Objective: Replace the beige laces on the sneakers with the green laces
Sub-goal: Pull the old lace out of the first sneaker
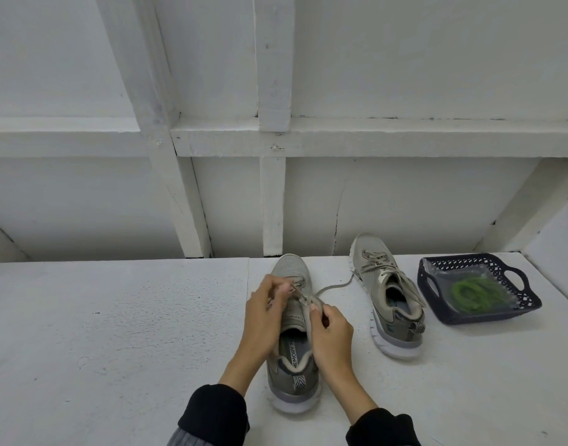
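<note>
I have the near sneaker (292, 336) standing heel toward me on the white tabletop (115, 317), so its eyelets face up where both hands can work them. My left hand (263, 313) curls over the lacing near the toe, fingertips pinching the beige lace (335, 287) at the eyelets, I judge to draw it free. My right hand (332, 329) pinches the tongue and lace, steadying the shoe. A loose lace end trails right toward the second sneaker (387, 294), which lies tilted and fully laced, evidently waiting its turn. Furthest right, the green laces (475, 292) sit coiled in a dark plastic basket (488, 317), within reach, untouched.
</note>
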A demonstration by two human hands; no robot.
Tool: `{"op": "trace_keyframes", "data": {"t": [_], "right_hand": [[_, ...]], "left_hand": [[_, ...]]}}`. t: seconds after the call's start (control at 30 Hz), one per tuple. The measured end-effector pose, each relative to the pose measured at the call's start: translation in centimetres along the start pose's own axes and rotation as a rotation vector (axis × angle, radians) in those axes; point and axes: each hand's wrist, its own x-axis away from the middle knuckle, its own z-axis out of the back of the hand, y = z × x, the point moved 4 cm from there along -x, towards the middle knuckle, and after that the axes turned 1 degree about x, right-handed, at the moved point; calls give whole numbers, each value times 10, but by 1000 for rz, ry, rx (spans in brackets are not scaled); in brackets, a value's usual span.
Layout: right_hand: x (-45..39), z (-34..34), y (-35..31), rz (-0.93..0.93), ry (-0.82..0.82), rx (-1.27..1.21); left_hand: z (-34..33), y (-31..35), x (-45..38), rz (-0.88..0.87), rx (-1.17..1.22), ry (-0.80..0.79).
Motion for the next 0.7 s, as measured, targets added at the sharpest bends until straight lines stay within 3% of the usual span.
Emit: {"op": "trace_keyframes", "data": {"t": [0.1,0.17,0.23,0.37,0.43,0.47,0.53,0.7], "right_hand": [[0,0,1,-5,-3,-2],[0,-1,2,-14,-16,-5],[0,-1,3,-20,-20,-18],[0,-1,1,6,-19,-6],[0,-1,0,15,-18,0],[0,-1,0,19,-20,6],[0,-1,0,22,-29,12],[-1,-2,4,7,-29,26]], "left_hand": [[11,2,3,166,391,104],[21,-2,0,185,409,181],[28,-1,-3,126,227,168],[13,9,-5,-114,-377,-131],[2,5,-5,-150,-682,-219],[0,5,-5,-143,-724,-206],[0,3,-4,-125,-588,-136],[14,-7,3,107,165,53]]}}
